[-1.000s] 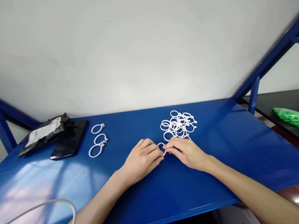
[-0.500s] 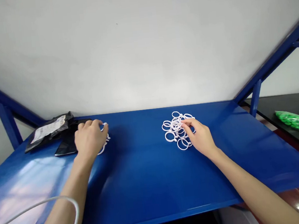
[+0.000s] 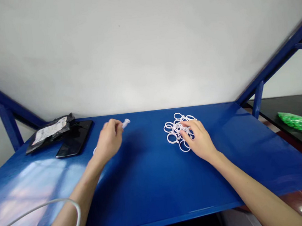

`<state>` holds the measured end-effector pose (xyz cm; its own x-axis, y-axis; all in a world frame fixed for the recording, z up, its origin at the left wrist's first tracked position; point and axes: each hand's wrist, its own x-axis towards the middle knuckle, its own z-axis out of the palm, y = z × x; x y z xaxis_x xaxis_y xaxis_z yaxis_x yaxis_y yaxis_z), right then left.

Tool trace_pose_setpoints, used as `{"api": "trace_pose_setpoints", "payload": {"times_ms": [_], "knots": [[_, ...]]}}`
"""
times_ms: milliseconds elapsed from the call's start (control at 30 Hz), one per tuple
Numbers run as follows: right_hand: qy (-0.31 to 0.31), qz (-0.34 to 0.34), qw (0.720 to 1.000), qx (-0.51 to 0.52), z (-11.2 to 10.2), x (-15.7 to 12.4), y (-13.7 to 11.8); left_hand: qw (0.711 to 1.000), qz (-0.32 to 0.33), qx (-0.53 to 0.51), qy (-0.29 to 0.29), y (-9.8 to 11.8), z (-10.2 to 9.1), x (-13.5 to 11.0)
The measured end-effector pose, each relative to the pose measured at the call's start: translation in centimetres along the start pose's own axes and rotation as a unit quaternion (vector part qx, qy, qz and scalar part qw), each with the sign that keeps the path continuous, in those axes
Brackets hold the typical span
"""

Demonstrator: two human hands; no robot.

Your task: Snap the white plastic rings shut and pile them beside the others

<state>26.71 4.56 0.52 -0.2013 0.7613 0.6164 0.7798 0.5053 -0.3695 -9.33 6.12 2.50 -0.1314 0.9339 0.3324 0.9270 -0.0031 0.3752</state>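
My left hand point(image 3: 110, 137) is closed in a pinch above the blue tabletop point(image 3: 153, 184). A small white tube-like piece with a flared end point(image 3: 126, 123) sticks out past its fingertips. Part of a white ring point(image 3: 94, 151) shows on the table behind that wrist; the rest is hidden. To the right, my right hand point(image 3: 199, 138) is over a loose heap of thin white plastic rings with small tabs point(image 3: 172, 137). Its thumb and fingers are apart, with the tips among the rings, and it covers the right side of the heap.
A black plastic parcel with a white label point(image 3: 52, 131) lies at the back left, partly over a flat black phone-like slab point(image 3: 74, 142). A white cable point(image 3: 42, 204) crosses my left forearm. Past the right frame, a bag of green pieces point(image 3: 300, 122) rests on a black surface.
My left hand has moved right and away from the black slab, carrying the white piece. My right hand stays at the ring heap, its thumb and fingers now spread further apart.
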Motion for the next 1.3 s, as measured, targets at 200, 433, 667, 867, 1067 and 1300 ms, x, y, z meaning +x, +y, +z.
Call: {"api": "trace_pose_setpoints", "payload": {"times_ms": [200,433,667,867,1067,1300], "knots": [[-0.112,-0.154,0.977,0.097,0.0,-1.4,-4.2,0.907,0.063,-0.367,-0.199,7.4,1.3,-5.3],[-0.130,-0.220,0.957,0.140,0.7,-2.4,-4.9,0.842,0.040,-0.441,-0.308,9.1,2.5,-7.4],[-0.146,-0.179,0.960,0.158,0.4,-2.1,-5.2,0.841,0.046,-0.443,-0.307,8.8,2.1,-6.9],[-0.148,-0.169,0.957,0.182,0.4,-2.0,-5.1,0.889,0.097,-0.351,-0.278,8.5,1.7,-6.5],[-0.121,-0.158,0.962,0.187,0.1,-1.4,-4.3,0.983,0.167,0.023,-0.077,5.0,1.1,-3.7],[-0.100,-0.141,0.971,0.164,-0.5,-0.9,-4.0,0.965,0.021,0.252,-0.070,0.7,-0.8,-1.6]]}}
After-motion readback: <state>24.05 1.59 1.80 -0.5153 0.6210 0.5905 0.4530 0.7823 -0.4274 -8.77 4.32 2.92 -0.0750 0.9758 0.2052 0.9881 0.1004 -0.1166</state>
